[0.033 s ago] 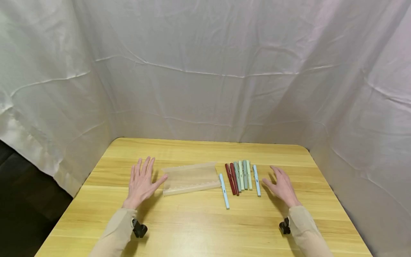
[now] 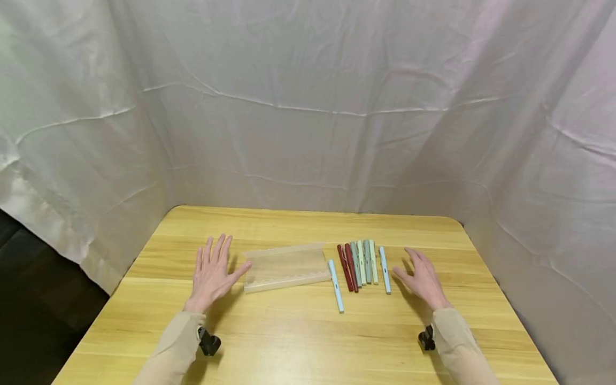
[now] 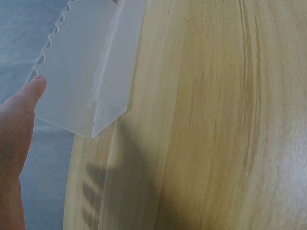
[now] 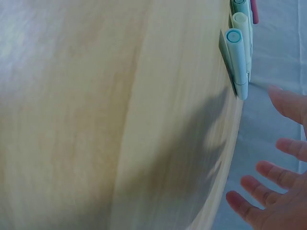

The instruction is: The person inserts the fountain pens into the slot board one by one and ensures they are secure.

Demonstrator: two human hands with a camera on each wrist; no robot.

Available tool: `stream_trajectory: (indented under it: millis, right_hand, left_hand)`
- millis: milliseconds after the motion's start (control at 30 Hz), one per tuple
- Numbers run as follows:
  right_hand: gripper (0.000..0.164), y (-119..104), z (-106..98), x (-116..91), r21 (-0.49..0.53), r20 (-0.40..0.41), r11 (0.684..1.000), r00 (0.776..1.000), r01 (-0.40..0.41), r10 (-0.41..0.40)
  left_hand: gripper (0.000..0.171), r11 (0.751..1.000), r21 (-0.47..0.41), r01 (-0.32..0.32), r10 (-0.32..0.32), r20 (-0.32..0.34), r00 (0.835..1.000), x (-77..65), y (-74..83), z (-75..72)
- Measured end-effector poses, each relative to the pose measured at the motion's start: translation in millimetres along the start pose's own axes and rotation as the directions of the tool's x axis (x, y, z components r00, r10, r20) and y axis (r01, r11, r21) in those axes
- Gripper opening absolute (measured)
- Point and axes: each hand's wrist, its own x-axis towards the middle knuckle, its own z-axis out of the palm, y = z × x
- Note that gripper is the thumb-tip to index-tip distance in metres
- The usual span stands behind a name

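Observation:
My left hand (image 2: 214, 278) is spread with straight fingers at the left end of a clear plastic pen stand (image 2: 287, 282). In the left wrist view, the thumb (image 3: 36, 88) overlaps the notched edge of the stand; whether it touches cannot be told. My right hand (image 2: 423, 279) hovers with relaxed fingers to the right of the pens and holds nothing. Nearest to it lies a light blue pen (image 2: 385, 271). Another light blue pen (image 2: 337, 287) lies by the stand's right end. Between these lie two dark red pens (image 2: 345, 269) and several grey-green and pale green pens (image 2: 368, 262), side by side.
Everything lies on a wood-grain table (image 2: 289, 342) with rounded far corners. Pale grey curtains (image 2: 308, 133) hang behind it and at both sides. A dark area (image 2: 43, 289) shows past the left edge. Each sleeved wrist carries a small black camera (image 2: 209, 342).

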Motion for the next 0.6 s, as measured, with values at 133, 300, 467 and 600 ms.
stream_trajectory:
  millis: [133, 300, 467, 600]
  right_hand:
    - [0.076, -0.9, -0.1, 0.3, -0.003, 0.004, 1.000, 1.000, -0.002, 0.002]
    - [0.076, -1.5, 0.7, 1.5, -0.015, 0.005, 1.000, 1.000, 0.002, -0.002]
    - [0.077, -1.7, 2.4, 2.8, -0.011, 0.014, 1.000, 1.000, 0.008, -0.008]
    - [0.077, -2.9, 3.0, 2.9, -0.002, 0.019, 1.000, 1.000, 0.012, -0.012]
  left_hand:
    - [0.096, 1.000, 0.000, -0.002, 0.002, -0.001, 1.000, -0.2, -0.7, -0.4]
    - [0.096, 1.000, -0.003, -0.005, 0.005, -0.005, 1.000, -0.7, -0.5, 0.7]
    - [0.097, 1.000, -0.008, -0.006, 0.006, 0.012, 1.000, 0.1, 0.4, 1.0]
    - [0.098, 1.000, -0.022, -0.006, 0.006, 0.020, 1.000, 0.1, 1.7, 1.5]
